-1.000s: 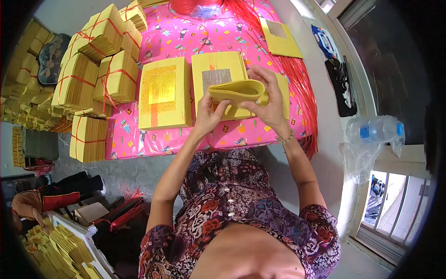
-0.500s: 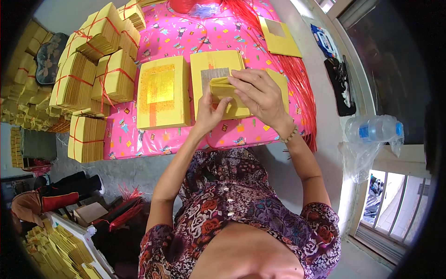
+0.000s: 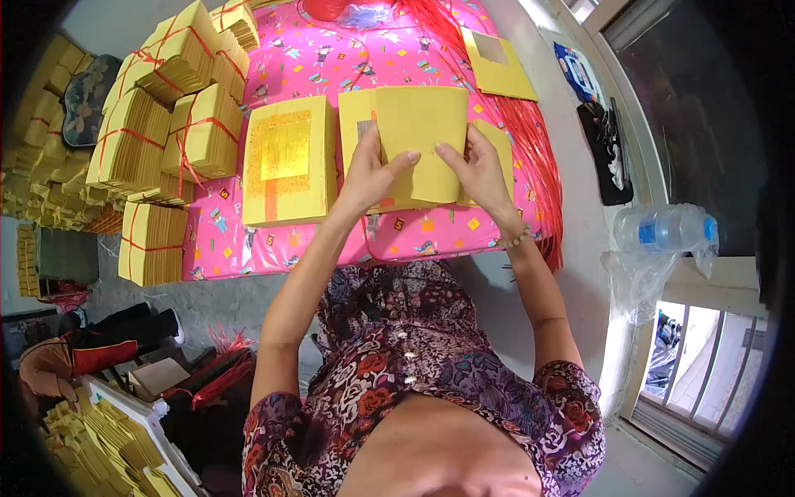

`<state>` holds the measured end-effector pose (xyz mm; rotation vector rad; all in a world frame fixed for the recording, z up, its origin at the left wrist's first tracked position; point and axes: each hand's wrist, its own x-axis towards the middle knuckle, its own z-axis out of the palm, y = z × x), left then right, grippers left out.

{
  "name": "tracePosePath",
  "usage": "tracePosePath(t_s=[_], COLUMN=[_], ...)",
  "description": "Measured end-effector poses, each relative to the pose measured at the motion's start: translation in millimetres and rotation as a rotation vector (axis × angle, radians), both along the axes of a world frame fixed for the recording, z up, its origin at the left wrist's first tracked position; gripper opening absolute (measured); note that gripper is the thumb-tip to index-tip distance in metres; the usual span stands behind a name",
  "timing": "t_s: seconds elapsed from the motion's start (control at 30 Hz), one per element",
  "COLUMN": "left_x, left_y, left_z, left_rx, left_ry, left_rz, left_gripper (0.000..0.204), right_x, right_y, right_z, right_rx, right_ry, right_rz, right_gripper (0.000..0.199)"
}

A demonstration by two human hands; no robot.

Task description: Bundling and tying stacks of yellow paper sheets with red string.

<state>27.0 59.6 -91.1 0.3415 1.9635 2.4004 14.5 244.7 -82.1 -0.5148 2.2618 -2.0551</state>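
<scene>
A wad of plain yellow paper sheets [image 3: 422, 120] is gripped at both side edges. My left hand [image 3: 371, 174] closes on its left edge, thumb across the front. My right hand [image 3: 480, 172] has the right edge between thumb and fingers. Behind the wad lies a yellow paper stack [image 3: 352, 106] with a silver-grey square, mostly covered by it. To the left is a thick yellow stack with a gold foil square [image 3: 287, 153]. More yellow paper [image 3: 499, 149] shows just right of my right hand.
A pink patterned cloth [image 3: 331, 70] covers the table. Bundles tied with red string [image 3: 141, 141] pile up at its left. Red strands [image 3: 534, 157] hang along the right edge, near a yellow sheet pile [image 3: 501, 70]. A plastic bottle [image 3: 662, 230] lies farther right.
The folded-over sheets between my hands now stand up flat, their plain face showing. My right hand has dropped from the top edge to the right side edge.
</scene>
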Motion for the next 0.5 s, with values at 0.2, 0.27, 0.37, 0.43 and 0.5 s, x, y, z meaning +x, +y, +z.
tracePosePath(t_s=[0.2, 0.27, 0.37, 0.43, 0.5], left_x=[-13, -19, -24, -24, -24], left_y=[-10, -11, -14, -14, -13], left_z=[23, 21, 13, 11, 10], left_rx=[0.004, 0.012, 0.037, 0.054, 0.052], left_ry=[-0.311, -0.341, -0.411, -0.402, -0.408], left_rz=[-0.128, -0.171, -0.202, -0.222, -0.218], left_gripper=[0.050, 0.049, 0.047, 0.047, 0.047], right_x=[-7, -10, -10, -10, -10], right_y=[-5, -5, -8, -7, -6], right_z=[-3, -7, -5, -6, -8], right_rx=[-0.145, -0.182, -0.218, -0.216, -0.214], right_ry=[-0.188, -0.282, -0.302, -0.309, -0.316], right_rz=[0.009, -0.022, -0.009, -0.013, -0.016], right_gripper=[0.033, 0.031, 0.031, 0.031, 0.031])
